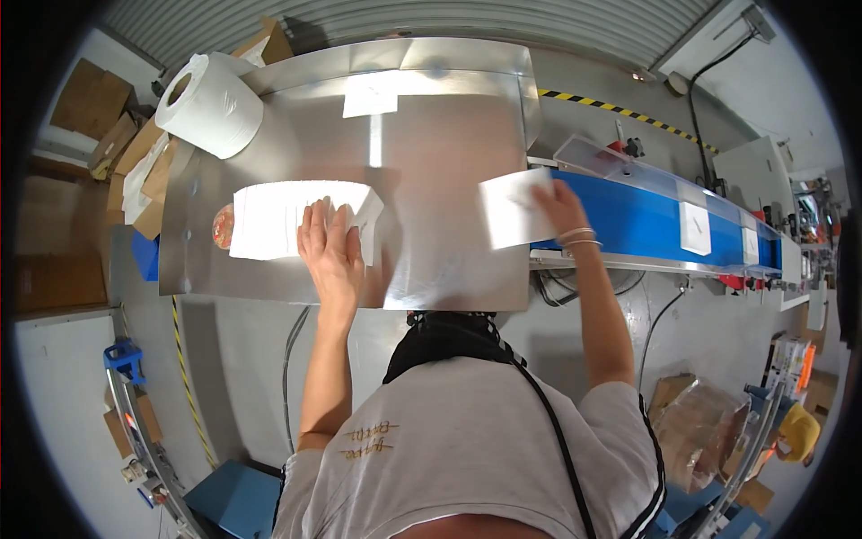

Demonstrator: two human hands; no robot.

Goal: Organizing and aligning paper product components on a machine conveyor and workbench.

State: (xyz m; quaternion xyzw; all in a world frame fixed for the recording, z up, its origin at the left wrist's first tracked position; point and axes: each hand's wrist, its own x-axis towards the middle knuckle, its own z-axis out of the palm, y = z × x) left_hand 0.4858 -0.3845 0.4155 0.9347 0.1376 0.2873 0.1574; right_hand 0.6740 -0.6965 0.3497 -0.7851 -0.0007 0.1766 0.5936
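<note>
The person's left forearm reaches up from the lower edge, nearly straight, and the left hand (331, 242) lies palm down over the right part of a long row of thin white square packets (269, 220) packed face to face on a shiny metal work table (440, 135). Its fingers are extended and slightly parted, resting along the row's top; whether they grip any one piece cannot be told. A red-speckled rounded object (223, 228) sits at the row's left end.

The right arm is bent outward at the elbow, its forearm rising to the right hand (563, 208), which wears pale bands (577, 237) at the wrist. Blurred, its fingers are closed on the right edge of a single flat white square packet (512, 212), held at the table's right edge, beside the near end of a blue conveyor belt (620, 214).
</note>
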